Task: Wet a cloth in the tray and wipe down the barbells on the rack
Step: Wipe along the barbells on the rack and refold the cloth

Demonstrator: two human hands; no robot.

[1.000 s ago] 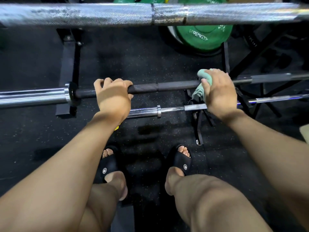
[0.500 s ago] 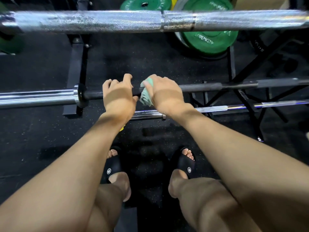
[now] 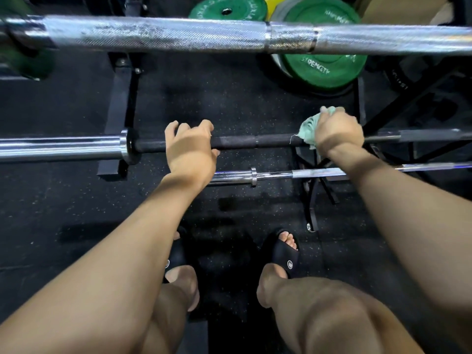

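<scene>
A black-shafted barbell (image 3: 255, 142) with a chrome sleeve lies across the middle of the view on the rack. My left hand (image 3: 189, 146) curls over its shaft near the collar and holds it. My right hand (image 3: 337, 131) grips a pale green cloth (image 3: 310, 126) wrapped against the same shaft, further right. A knurled silver barbell (image 3: 178, 34) runs across the top, close to the camera. Lower down lies a thinner chrome barbell (image 3: 275, 175). No tray is in view.
Green weight plates (image 3: 324, 70) lean at the back right. Black rack uprights (image 3: 120, 103) and angled legs (image 3: 313, 200) stand on the dark speckled rubber floor. My feet in black slides (image 3: 286, 254) are below the bars.
My right hand slid the cloth left along the black shaft up to my left hand, then back right. My left hand kept its hold.
</scene>
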